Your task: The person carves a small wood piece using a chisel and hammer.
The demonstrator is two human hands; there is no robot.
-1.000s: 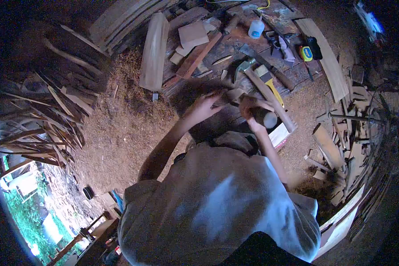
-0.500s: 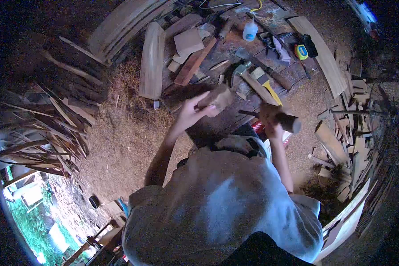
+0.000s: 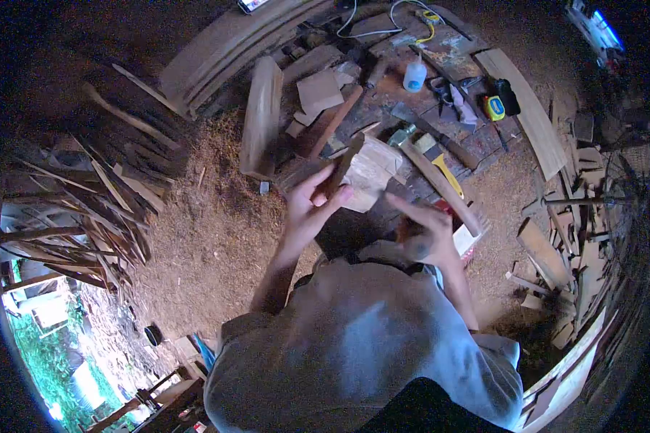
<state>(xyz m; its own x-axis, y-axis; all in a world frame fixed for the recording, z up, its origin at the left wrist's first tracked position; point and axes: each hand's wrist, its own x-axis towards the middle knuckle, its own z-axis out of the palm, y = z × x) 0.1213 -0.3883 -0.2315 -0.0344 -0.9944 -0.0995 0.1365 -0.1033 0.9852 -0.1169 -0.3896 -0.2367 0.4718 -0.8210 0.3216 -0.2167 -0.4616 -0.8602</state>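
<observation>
My left hand grips a pale wooden block at its left side, thumb on the near face and fingers behind. The block is tilted, and its broad grained face shows. My right hand is just right of the block, blurred, with one finger stretched towards the block's lower right edge. A dark brownish shape shows under that palm; what it is, and whether it is held, is unclear. Beyond the hands on the bench lie a hammer with a wooden handle and a brush with a yellow handle.
A clear bottle, a yellow tape measure, a reddish wood strip and a saw-like blade with a wooden handle lie on the bench. A long board lies at its right. Offcuts and wood shavings cover the ground.
The block in my left hand has turned, showing its broad face. My right hand has moved left towards it, and the dark round-ended object seen at that hand no longer shows clearly.
</observation>
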